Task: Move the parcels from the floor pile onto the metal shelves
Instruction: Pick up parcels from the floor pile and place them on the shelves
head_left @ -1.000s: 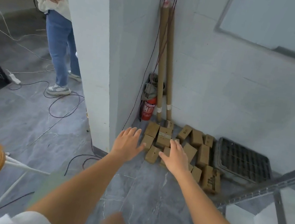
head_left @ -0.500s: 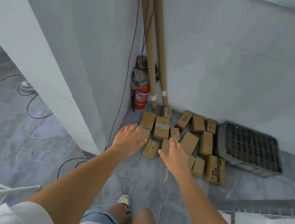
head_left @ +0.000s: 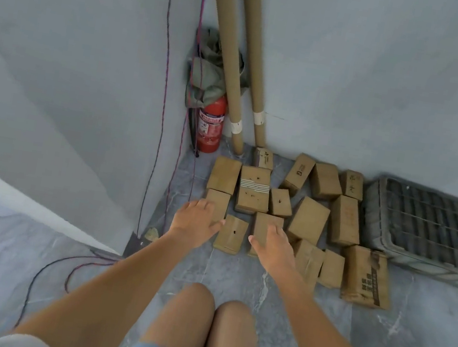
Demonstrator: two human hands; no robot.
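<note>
Red extinguisher (head_left: pixel 210 127) (corner), grey crate (head_left: pixel 431 225)

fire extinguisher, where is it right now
In the head view the red fire extinguisher stands in the wall corner, left of the two cardboard tubes, behind the parcel pile's left end.

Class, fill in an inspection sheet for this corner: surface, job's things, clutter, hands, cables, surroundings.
Surface: grey marbled floor.
Job's things: cardboard parcels lying in the corner; no shelves in view.
Clutter: red fire extinguisher, two leaning cardboard tubes, overturned grey crate.
Hands: left hand and right hand open over the nearest parcels; contact unclear.
Cables: wires run down the wall and onto the floor.
Surroundings: pale walls.
</note>
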